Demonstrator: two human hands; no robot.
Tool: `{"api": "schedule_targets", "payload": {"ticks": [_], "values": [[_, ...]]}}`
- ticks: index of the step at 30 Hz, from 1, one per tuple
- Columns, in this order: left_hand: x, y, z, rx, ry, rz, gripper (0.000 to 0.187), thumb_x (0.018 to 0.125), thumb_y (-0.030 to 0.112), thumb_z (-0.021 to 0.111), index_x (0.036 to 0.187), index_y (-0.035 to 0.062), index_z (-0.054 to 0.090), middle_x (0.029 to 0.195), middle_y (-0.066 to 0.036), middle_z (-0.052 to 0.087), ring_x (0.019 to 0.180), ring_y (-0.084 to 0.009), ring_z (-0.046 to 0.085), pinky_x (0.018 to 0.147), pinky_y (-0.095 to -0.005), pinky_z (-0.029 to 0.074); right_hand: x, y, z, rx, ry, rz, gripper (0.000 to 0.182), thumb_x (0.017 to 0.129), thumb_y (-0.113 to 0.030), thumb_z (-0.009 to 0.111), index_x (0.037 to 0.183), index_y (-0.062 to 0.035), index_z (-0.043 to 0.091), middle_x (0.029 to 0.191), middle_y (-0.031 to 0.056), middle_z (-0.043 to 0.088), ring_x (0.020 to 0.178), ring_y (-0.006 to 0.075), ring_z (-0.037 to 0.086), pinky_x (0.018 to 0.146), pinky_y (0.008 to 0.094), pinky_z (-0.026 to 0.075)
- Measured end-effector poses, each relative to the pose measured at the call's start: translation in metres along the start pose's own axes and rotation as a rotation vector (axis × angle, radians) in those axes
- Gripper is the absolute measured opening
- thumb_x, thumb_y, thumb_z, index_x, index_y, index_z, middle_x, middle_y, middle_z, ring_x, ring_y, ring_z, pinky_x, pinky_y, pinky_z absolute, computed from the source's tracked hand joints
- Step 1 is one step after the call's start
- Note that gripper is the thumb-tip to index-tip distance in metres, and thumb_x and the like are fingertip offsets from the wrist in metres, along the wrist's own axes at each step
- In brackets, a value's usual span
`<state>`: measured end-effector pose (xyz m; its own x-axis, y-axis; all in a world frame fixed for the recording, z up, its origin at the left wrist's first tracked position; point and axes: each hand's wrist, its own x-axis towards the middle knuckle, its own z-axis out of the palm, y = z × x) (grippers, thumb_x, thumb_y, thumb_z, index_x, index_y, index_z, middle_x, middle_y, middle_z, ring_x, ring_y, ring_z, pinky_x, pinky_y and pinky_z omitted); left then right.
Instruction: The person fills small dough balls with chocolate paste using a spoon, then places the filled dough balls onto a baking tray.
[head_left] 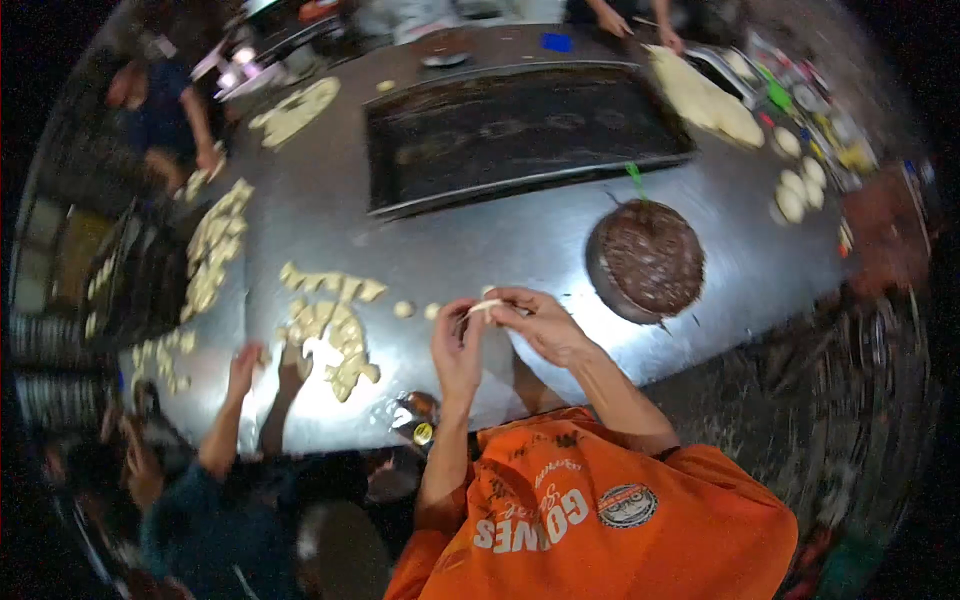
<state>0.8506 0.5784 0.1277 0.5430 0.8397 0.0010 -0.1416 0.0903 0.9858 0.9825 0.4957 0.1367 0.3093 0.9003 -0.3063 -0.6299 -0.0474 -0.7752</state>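
Observation:
My left hand (459, 352) and my right hand (541, 327) meet above the near part of the metal table. Both are closed, fingers and thumbs pinching a small pale piece of dough (487, 306) between them. Part of the dough is hidden by the fingers. Small dough balls (403, 309) lie on the table just left of my hands, one close to my left fingers. Farther left are cut dough pieces (330, 322) in strips and a curved cluster. To the right of my hands stands a round pot of glossy brown filling (652, 248) with a green utensil handle (634, 178) at its far rim.
A large black baking tray (530, 125) spans the table's far middle. Rolled dough (705, 98) and dough balls (790, 198) lie far right. More cut dough (215, 245) lines the left side. Other people work at the left and far edges; one co-worker's hand (243, 368) is near left.

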Motion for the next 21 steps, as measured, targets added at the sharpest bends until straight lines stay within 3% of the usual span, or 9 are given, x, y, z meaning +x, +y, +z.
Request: {"api": "schedule_targets", "payload": {"ticks": [4,6,8,11,12,14,16,18,21], "values": [[-0.011,-0.007,0.02,0.024,-0.15,-0.158,0.018,0.096,0.009,0.064,0.109,-0.0023,0.059,0.111,-0.011,0.063,0.1,-0.0162,0.061,0.088,-0.0285,0.05,-0.039,0.02,-0.03,0.5,0.063,0.1,0.034,0.096,-0.013,0.064,0.128,-0.0037,0.056,0.114,0.0056,0.063,0.104,0.0162,0.06,0.094,0.0293,0.05],[-0.019,-0.016,0.031,0.075,-0.289,-0.017,0.016,0.096,0.008,0.063,0.108,-0.0019,0.06,0.113,-0.013,0.063,0.1,-0.0151,0.061,0.086,-0.028,0.05,-0.061,0.021,-0.033,0.544,0.108,0.057,0.036,0.096,-0.013,0.064,0.129,-0.0039,0.055,0.116,0.0066,0.063,0.107,0.0169,0.061,0.096,0.0309,0.051],[-0.027,-0.02,0.045,0.108,-0.324,-0.034,0.019,0.095,0.011,0.064,0.109,-0.0015,0.061,0.115,-0.015,0.063,0.103,-0.021,0.062,0.091,-0.0326,0.049,-0.075,0.015,-0.043,0.578,0.142,0.017,0.038,0.096,-0.013,0.065,0.13,-0.0042,0.053,0.118,0.0076,0.063,0.11,0.0177,0.061,0.098,0.0324,0.051],[-0.027,-0.009,0.057,0.436,-0.591,0.054,0.038,0.092,0.021,0.068,0.123,0.0004,0.06,0.127,-0.015,0.058,0.122,-0.0345,0.051,0.105,-0.0419,0.039,-0.094,0.004,-0.069,0.343,0.138,0.003,0.044,0.094,-0.012,0.067,0.133,-0.0032,0.047,0.12,0.0115,0.063,0.111,0.0202,0.062,0.096,0.036,0.055],[-0.027,-0.005,0.061,0.434,-0.592,0.051,0.038,0.092,0.021,0.068,0.123,0.0004,0.06,0.127,-0.015,0.058,0.122,-0.0345,0.051,0.105,-0.0419,0.039,-0.098,-0.008,-0.076,0.234,0.186,0.01,0.038,0.093,-0.01,0.067,0.128,-0.003,0.053,0.117,0.0114,0.064,0.107,0.0208,0.065,0.094,0.0352,0.055],[-0.027,0.001,0.068,0.616,-0.595,0.224,0.045,0.093,0.021,0.068,0.133,0.0055,0.055,0.142,-0.014,0.046,0.13,-0.0334,0.045,0.102,-0.0409,0.044,-0.099,-0.041,-0.096,-0.257,0.296,-0.096,0.026,0.094,-0.009,0.066,0.118,-0.0018,0.06,0.113,0.0113,0.068,0.102,0.019,0.067,0.089,0.0338,0.056],[-0.022,-0.003,0.068,0.531,-0.576,0.129,0.051,0.092,0.023,0.069,0.138,0.008,0.053,0.147,-0.014,0.04,0.135,-0.0327,0.041,0.104,-0.0422,0.044,-0.09,-0.059,-0.119,-0.856,0.464,-0.262,0.017,0.093,-0.008,0.065,0.109,-0.0004,0.065,0.108,0.0133,0.07,0.098,0.022,0.068,0.084,0.0345,0.055],[-0.015,-0.004,0.062,0.555,-0.56,0.118,0.049,0.092,0.023,0.069,0.136,0.0077,0.054,0.145,-0.014,0.043,0.133,-0.0327,0.042,0.104,-0.0427,0.044,-0.084,-0.065,-0.152,-1.391,0.434,-0.405,0.017,0.092,-0.006,0.062,0.108,-0.0013,0.066,0.105,0.017,0.069,0.1,0.0355,0.064,0.084,0.0402,0.053],[-0.009,0.001,0.055,0.558,-0.519,0.102,0.044,0.093,0.021,0.068,0.132,0.007,0.057,0.142,-0.014,0.046,0.133,-0.0309,0.043,0.103,-0.0425,0.045,-0.075,-0.06,-0.172,-1.475,0.381,-0.404,0.018,0.092,-0.006,0.061,0.109,-0.0023,0.065,0.105,0.0165,0.069,0.102,0.0358,0.062,0.086,0.0415,0.052]]}}
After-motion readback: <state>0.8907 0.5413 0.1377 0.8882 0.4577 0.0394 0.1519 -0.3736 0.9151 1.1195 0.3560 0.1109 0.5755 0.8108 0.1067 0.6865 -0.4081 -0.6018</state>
